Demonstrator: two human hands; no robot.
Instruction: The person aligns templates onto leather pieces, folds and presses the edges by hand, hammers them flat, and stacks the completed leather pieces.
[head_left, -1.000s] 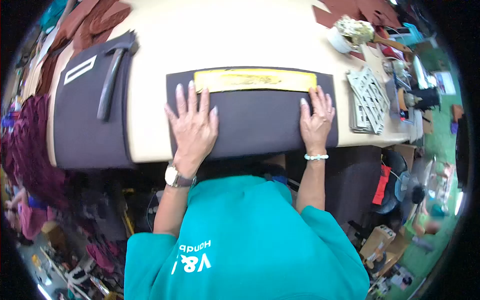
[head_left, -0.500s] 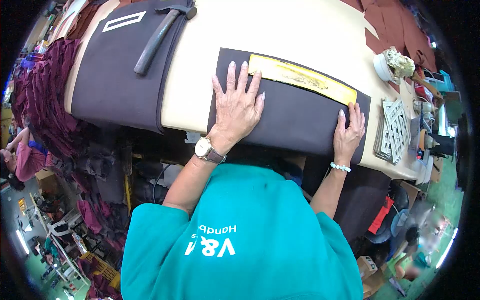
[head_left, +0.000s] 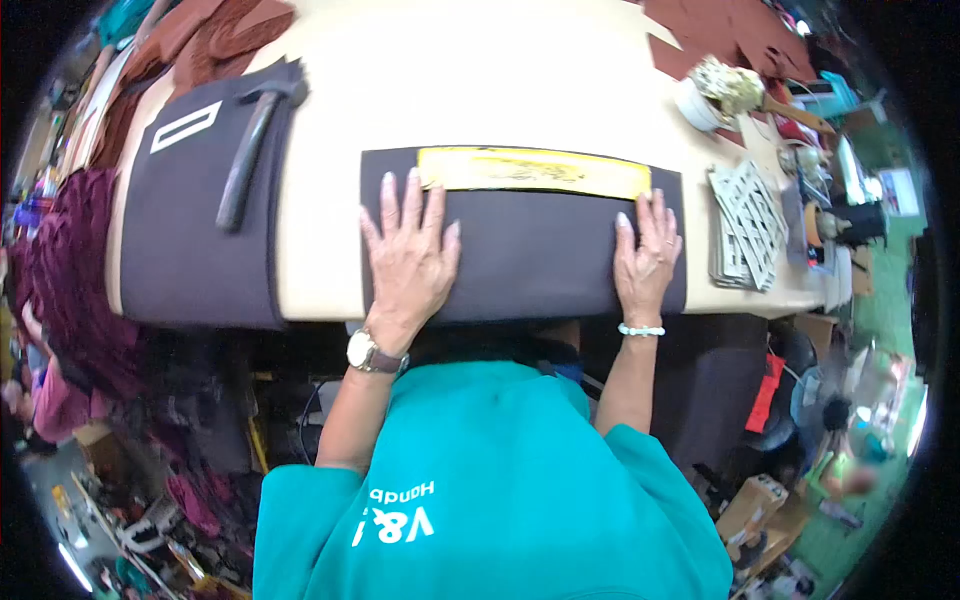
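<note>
My left hand (head_left: 412, 265), with a watch at its wrist, lies flat with spread fingers on a dark fabric piece (head_left: 520, 255). Its fingertips reach the left end of a long yellow strip (head_left: 535, 172) that has dark smudges. Near the strip's right end rests my right hand (head_left: 648, 255), palm down on the same fabric, a beaded bracelet at the wrist. Neither hand grips anything. Along its lower side the strip shows a thin dark edge.
To the left, a hammer (head_left: 247, 160) and a pale rectangular frame (head_left: 187, 127) lie on stacked dark fabric (head_left: 195, 240). At the right are a white pot (head_left: 703, 106), a brush handle (head_left: 798, 114) and slotted templates (head_left: 745, 225). Maroon cloth (head_left: 80, 250) hangs at far left.
The view has turned and shifted, so the table items sit lower and more to the left. Both hands stay flat on the fabric by the strip, with little visible movement relative to it.
</note>
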